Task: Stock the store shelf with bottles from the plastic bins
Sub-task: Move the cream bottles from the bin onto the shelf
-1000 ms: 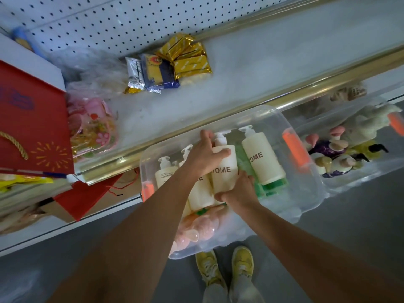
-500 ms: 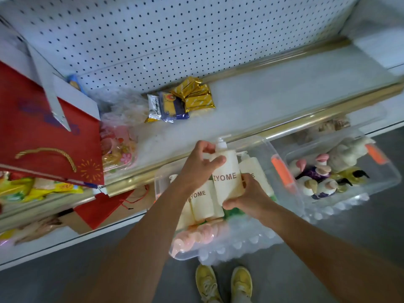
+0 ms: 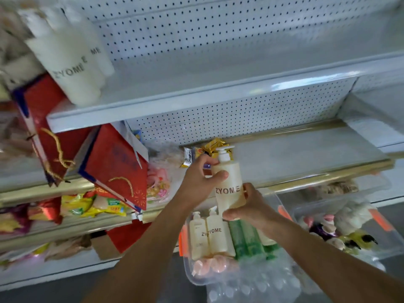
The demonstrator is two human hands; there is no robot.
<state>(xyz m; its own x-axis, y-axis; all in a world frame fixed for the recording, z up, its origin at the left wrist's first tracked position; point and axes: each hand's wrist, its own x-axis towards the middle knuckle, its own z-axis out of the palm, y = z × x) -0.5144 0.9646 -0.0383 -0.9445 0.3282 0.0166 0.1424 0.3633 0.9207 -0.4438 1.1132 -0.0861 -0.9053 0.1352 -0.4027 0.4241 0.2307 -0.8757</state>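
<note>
Your left hand point(image 3: 200, 178) wraps the shoulder of a cream pump bottle point(image 3: 229, 184) while your right hand point(image 3: 249, 206) cups its base, so both are closed on it, upright above the clear bin point(image 3: 279, 206). You're mid-carry, it seems: bottle out, not yet shelved. Next, likely lift it to the upper shelf point(image 3: 196, 106), beside the matching bottles point(image 3: 65, 60) at far left. The label reads "ZYOME", as do those left in the bin.
</note>
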